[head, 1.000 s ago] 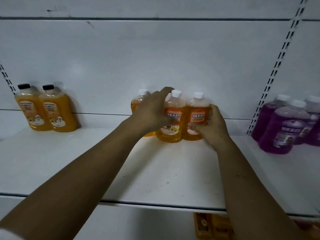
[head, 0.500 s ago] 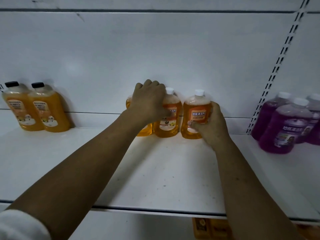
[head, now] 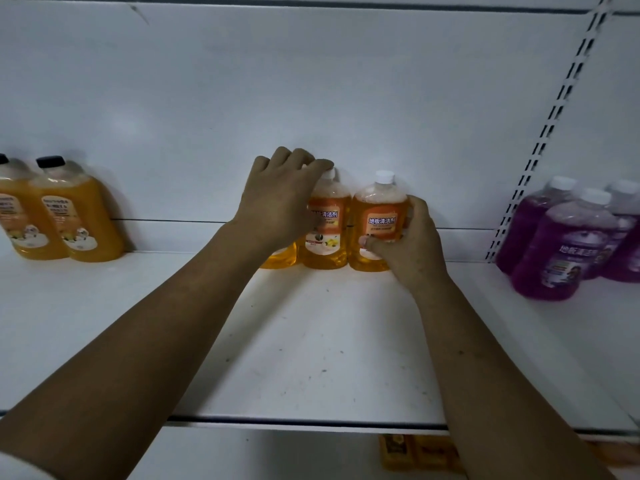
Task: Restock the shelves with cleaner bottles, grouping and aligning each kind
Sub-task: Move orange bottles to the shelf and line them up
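Observation:
Three orange cleaner bottles with white caps stand side by side against the back wall of the white shelf (head: 311, 358). My left hand (head: 280, 202) lies over the left bottle (head: 278, 259) and the middle bottle (head: 323, 230), hiding most of the left one. My right hand (head: 407, 244) grips the right bottle (head: 377, 216) from its right side, thumb across the label. All three bottles stand upright and touch each other.
Two larger orange bottles with black caps (head: 74, 216) stand at the far left of the shelf. Several purple bottles (head: 568, 244) stand at the right, beyond a slotted upright (head: 550, 133). Orange packages (head: 415, 452) show on the shelf below.
Both hands have pushed the three orange bottles back to the wall and closed the gap beside the right one. My left hand has risen over the bottle tops.

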`<state>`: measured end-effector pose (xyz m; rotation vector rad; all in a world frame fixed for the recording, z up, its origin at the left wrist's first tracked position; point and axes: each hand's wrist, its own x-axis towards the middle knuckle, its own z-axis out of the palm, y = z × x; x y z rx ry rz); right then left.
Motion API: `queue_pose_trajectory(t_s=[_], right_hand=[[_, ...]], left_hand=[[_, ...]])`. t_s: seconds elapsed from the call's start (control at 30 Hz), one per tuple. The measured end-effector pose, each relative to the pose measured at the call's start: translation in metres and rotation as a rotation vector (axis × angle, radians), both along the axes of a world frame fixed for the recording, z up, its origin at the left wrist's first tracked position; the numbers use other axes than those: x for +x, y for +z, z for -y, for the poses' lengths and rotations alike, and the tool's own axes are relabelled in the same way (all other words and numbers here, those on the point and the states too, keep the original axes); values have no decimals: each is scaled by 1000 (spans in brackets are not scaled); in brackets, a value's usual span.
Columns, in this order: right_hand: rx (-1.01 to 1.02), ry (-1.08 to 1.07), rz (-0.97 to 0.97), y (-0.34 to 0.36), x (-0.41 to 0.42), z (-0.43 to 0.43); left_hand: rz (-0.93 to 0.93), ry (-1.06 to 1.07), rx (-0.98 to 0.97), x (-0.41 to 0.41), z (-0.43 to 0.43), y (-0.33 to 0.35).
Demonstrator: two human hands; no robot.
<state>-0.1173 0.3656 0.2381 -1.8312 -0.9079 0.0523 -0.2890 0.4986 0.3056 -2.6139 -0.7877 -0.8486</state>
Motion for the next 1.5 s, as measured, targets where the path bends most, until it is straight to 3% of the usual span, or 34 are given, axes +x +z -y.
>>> queue_pose_trajectory(t_s=[0.37,0.5,0.67,1.07,1.23,1.33,1.5], right_hand=[[0,-49,34,-1,-5,-1],[10,-50,31,-1,-5,-1],[12,-44,35,-2,-5,-1],[13,-69,39,-7,-5,-3],[38,-46,-146,7,-4,7],[-23,11,-213,26,-11,21],[-84,-56,60,42,-37,63]], left_hand=[[164,-38,13,-23,1,-18],[490,29,-417,-43,-6,-40],[560,24,-721,-45,-16,-62],[510,73,-617,-35,-11,-72],[568,-4,-696,-46,-15,-61],[486,56,-615,-59,-11,-37],[338,46,-315,-88,18,-14]])
